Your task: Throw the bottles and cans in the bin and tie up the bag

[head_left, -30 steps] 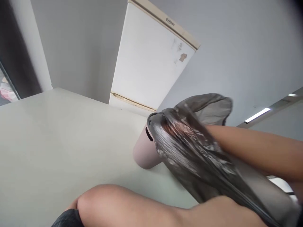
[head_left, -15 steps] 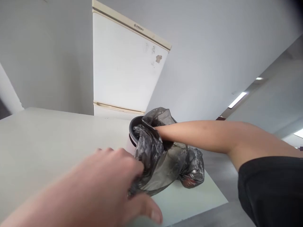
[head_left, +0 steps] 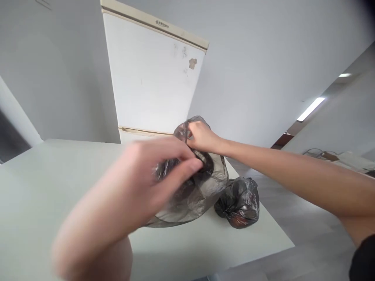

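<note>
A thin, translucent dark garbage bag (head_left: 202,195) is draped over a trash bin on the table; the bin is mostly hidden, with its dark rim (head_left: 208,163) showing dimly through the plastic. My right hand (head_left: 203,136) pinches the bag's edge on the far side. In front of the bag is my left hand (head_left: 155,175), blurred, its thumb and fingers closed together over the near plastic. To the right of the bin sits a knotted, filled garbage bag (head_left: 241,203) with something reddish inside.
The pale table (head_left: 76,187) ends at a corner on the lower right, above a grey floor (head_left: 281,199). Behind it a white refrigerator (head_left: 152,74) stands against the grey wall. Cables and pale items (head_left: 331,156) lie farther off at the right.
My right hand has come up out of the bin to the bag's far edge. My left hand has moved up and right onto the bag, its fingers closing. The bag now spreads wider over the bin.
</note>
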A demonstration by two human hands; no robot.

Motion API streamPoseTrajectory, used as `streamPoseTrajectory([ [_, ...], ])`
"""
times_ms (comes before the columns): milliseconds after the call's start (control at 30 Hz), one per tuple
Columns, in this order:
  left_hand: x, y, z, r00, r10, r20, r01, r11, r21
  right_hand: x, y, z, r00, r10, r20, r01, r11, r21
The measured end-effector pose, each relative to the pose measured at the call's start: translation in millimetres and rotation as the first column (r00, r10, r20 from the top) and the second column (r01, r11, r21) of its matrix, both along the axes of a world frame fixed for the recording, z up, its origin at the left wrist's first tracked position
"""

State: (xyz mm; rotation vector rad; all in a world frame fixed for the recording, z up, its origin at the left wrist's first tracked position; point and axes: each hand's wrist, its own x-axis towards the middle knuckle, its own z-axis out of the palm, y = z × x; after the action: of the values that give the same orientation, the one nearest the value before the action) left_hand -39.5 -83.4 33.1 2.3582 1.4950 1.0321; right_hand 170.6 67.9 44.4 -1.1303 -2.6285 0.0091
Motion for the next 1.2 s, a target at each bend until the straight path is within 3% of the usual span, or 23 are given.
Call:
streamPoseTrajectory([
  [67,18.2,11.6,-7.0,0.992,-0.122,-0.043,0.119,0.990,-0.075,-8.3,14.1,-1.9,0.996,0.092,-0.013,-0.092,0.996,0.022],
  [167,20.5,43.9,-19.7,0.990,-0.050,-0.133,0.023,0.979,-0.202,-18.4,36.1,-3.9,0.992,0.127,0.014,-0.127,0.992,0.021],
  [267,5.2,73.8,-27.4,0.982,0.070,-0.174,-0.115,0.957,-0.266,-16.4,58.7,-4.3,0.994,0.023,0.103,-0.015,0.997,-0.079],
  [333,-5.8,86.8,-30.3,0.976,0.090,-0.198,-0.149,0.939,-0.310,-5.6,71.5,-5.6,0.981,-0.056,0.185,0.097,0.970,-0.224],
  [400,-15.0,94.2,-32.3,0.978,0.020,-0.207,-0.097,0.924,-0.370,12.0,78.4,-8.5,0.976,-0.111,0.187,0.180,0.894,-0.410],
  [500,-27.3,97.3,-32.1,0.978,-0.170,-0.122,0.098,0.886,-0.454,45.5,73.5,-15.3,0.980,-0.186,0.073,0.187,0.719,-0.669],
  [600,-40.4,95.9,-28.8,0.939,-0.343,-0.008,0.285,0.791,-0.541,77.4,55.3,-24.9,0.968,-0.251,-0.019,0.132,0.570,-0.811],
  [667,-48.9,95.9,-27.3,0.905,-0.424,0.026,0.355,0.722,-0.594,94.0,40.3,-32.7,0.947,-0.316,-0.055,0.129,0.534,-0.836],
  [800,-61.7,100.6,-29.8,0.879,-0.476,0.008,0.370,0.673,-0.640,114.5,9.2,-49.1,0.878,-0.458,-0.142,0.189,0.603,-0.775],
  [967,-63.9,111.1,-38.2,0.858,-0.504,-0.097,0.342,0.703,-0.624,124.6,-14.6,-75.1,0.880,-0.379,-0.287,0.042,0.663,-0.748],
  [1067,-57.2,121.0,-45.7,0.864,-0.478,-0.158,0.284,0.723,-0.630,125.1,-10.8,-98.0,0.932,-0.294,-0.210,0.058,0.694,-0.717],
  [1200,-45.9,136.2,-58.3,0.866,-0.437,-0.242,0.190,0.737,-0.649,115.2,-0.4,-126.3,0.981,-0.189,0.035,0.178,0.823,-0.539],
])
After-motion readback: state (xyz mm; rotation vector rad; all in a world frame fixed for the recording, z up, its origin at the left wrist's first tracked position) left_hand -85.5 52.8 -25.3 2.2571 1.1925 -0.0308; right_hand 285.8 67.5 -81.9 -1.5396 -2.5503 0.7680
